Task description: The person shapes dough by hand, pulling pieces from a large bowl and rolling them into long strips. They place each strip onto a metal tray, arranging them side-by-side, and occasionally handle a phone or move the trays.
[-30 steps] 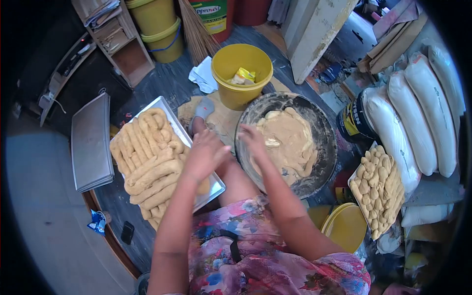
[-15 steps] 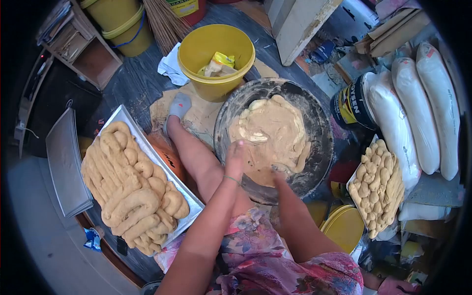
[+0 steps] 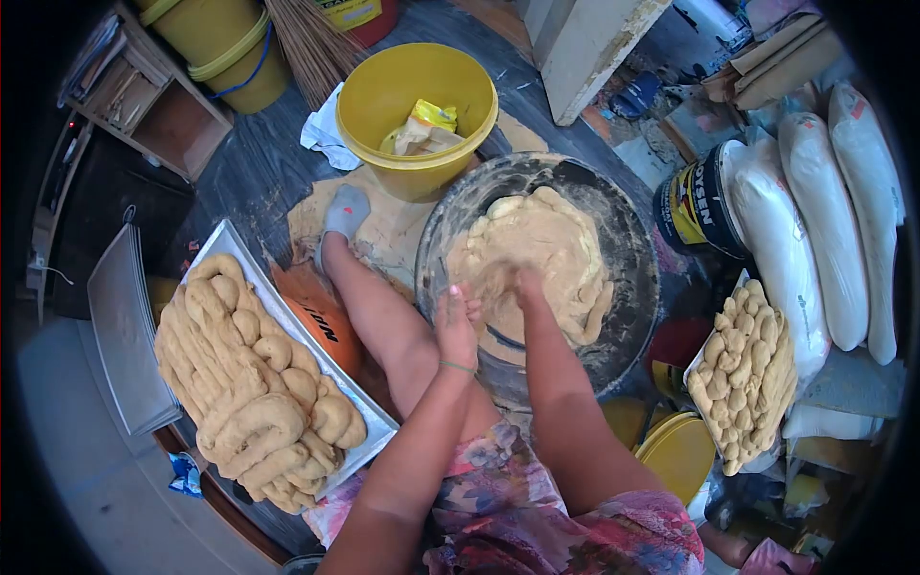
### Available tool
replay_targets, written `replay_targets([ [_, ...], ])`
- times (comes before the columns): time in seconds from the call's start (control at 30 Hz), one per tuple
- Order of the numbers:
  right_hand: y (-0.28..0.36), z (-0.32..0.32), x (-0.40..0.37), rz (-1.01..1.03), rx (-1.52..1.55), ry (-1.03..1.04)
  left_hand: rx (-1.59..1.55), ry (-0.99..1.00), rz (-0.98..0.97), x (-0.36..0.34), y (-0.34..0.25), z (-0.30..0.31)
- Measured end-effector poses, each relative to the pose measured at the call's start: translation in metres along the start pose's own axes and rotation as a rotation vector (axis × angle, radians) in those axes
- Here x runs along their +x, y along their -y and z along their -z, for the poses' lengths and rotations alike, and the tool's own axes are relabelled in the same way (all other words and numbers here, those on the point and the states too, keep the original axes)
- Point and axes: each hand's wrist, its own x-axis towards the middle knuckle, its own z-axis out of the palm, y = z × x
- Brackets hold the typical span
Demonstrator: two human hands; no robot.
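Note:
A wide black basin [image 3: 628, 278] on the floor holds a mass of pale dough [image 3: 546, 230] dusted with brown powder. My right hand [image 3: 522, 280] is down on the powdery surface at the middle of the basin, its fingers hidden in the powder or blurred. Over the basin's left rim is my left hand [image 3: 458, 316], its fingers apart and slightly curled, holding nothing. To the left, a metal tray [image 3: 230, 240] carries piled ropes and lumps of dough [image 3: 249, 383].
A yellow bucket [image 3: 412, 168] with packets inside touches the basin's far side. On the right are a dough-filled tray [image 3: 743, 374], a dark paint bucket [image 3: 695, 206] and long white sacks [image 3: 824, 230]. My outstretched leg [image 3: 374, 297] lies left of the basin.
My right hand has moved left and farther into the basin. My left hand has drawn back a little toward the near left rim, and its fingers have lifted clear of the powder.

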Motion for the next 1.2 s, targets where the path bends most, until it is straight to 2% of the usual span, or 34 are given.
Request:
replay_targets([
  [0.07, 0.022, 0.025, 0.0, -0.404, 0.518, -0.033, 0.013, 0.003, 0.023, 0.001, 0.003, 0.001],
  [0.13, 0.09, 0.079, -0.021, -0.462, 0.45, 0.489, 0.03, 0.012, 0.025, 0.003, 0.005, 0.002],
  [0.17, 0.026, 0.063, 0.001, -0.229, 0.247, 0.348, 0.038, 0.015, 0.016, 0.003, 0.006, 0.004],
  [0.27, 0.073, 0.095, -0.007, -0.473, 0.851, -0.265, 0.078, 0.015, -0.013, 0.004, 0.01, 0.004],
  [0.3, 0.077, 0.102, -0.015, -0.395, 0.885, 0.037, 0.099, 0.014, -0.022, 0.005, 0.01, 0.005],
  [0.4, 0.042, 0.1, -0.025, -0.25, 1.177, 0.619, 0.103, -0.004, 0.0, 0.003, 0.006, 0.002],
  [0.5, 0.095, 0.096, -0.05, -0.324, 1.308, 0.274, 0.123, 0.002, 0.004, 0.005, 0.007, 0.003],
  [0.6, 0.131, 0.106, -0.077, -0.287, 1.572, 0.401, 0.052, 0.0, 0.037, 0.005, 0.01, 0.004],
  [0.7, 0.174, 0.118, -0.105, -0.257, 1.703, 0.312, 0.166, 0.108, 0.073, 0.009, 0.021, 0.008],
  [0.8, 0.163, 0.122, -0.113, -0.166, 1.682, 0.456, 0.186, 0.093, 0.079, 0.006, 0.02, 0.007],
  [0.9, 0.152, 0.116, -0.112, -0.337, 0.354, 0.457, 0.108, 0.103, 0.101, 0.002, 0.018, 0.008],
  [1.0, 0.094, 0.083, -0.105, -0.124, -0.494, 0.32, 0.06, 0.127, 0.051, 0.004, 0.024, 0.011],
  [1.1, 0.092, 0.06, -0.088, 0.051, -0.406, 0.158, 0.153, 0.091, 0.042, 0.001, 0.02, 0.009],
  [1.2, 0.079, 0.024, -0.052, 0.052, -0.357, 0.094, 0.127, 0.088, 0.045, 0.006, 0.025, 0.009],
])
